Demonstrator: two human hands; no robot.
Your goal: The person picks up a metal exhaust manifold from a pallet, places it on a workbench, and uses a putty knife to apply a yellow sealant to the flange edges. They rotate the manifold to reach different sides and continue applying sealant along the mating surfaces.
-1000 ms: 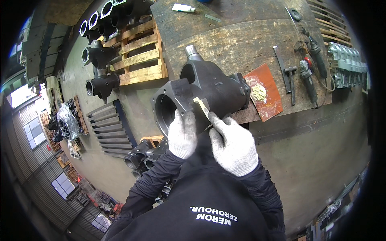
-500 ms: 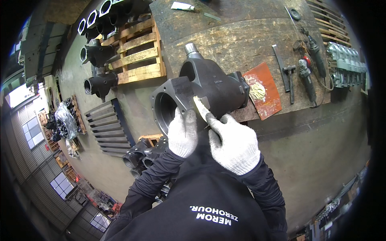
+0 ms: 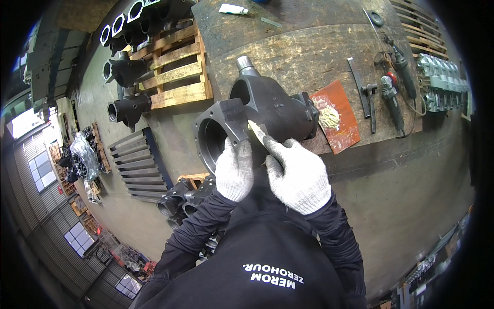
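Note:
A large dark grey cast-metal housing lies on the worktable, with a round flanged opening facing left and a bare metal stub at its top. My left hand, in a white knit glove with greyed fingertips, grips the near edge of the flange, one finger at the opening. My right hand, gloved alike, pinches a narrow spatula-like strip smeared with cream-coloured paste. Its tip meets the housing just right of the flange; its grip end is hidden by my fingers. To the right, a reddish-brown board carries a dab of paste.
On the worktable lie a white tube, a flat metal bar, a hammer and an angle grinder with its cord. Left of it stand a wooden pallet, more castings and a slatted metal rack.
My right hand has shifted slightly forward, away from my body, with the spatula strip, and less of the strip shows. My left hand and the housing have stayed in place.

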